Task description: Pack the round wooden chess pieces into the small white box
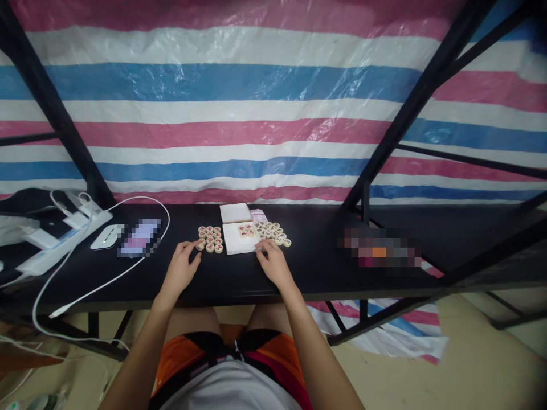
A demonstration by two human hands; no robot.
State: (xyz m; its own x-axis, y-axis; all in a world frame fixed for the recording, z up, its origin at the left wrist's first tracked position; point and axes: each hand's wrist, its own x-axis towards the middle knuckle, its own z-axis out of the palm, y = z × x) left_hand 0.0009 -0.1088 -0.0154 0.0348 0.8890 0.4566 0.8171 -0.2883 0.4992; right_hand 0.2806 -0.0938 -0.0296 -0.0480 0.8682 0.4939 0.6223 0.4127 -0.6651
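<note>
Head view: left fingers (pixel 192 246) parted at disc (pixel 200 246); right fingers (pixel 262 245) at box (pixel 234 244), grip unclear.

I count two hands on my feed, one left hand (pixel 183 265) and one right hand (pixel 272 261). I make it twelve red-marked discs (pixel 209 240) in the block, roughly five boxed discs (pixel 248 228) and well over ten piled discs (pixel 269 230), too crowded to number. I get one white box (pixel 237 245), one power strip (pixel 43 259), one white device (pixel 105 238).
</note>
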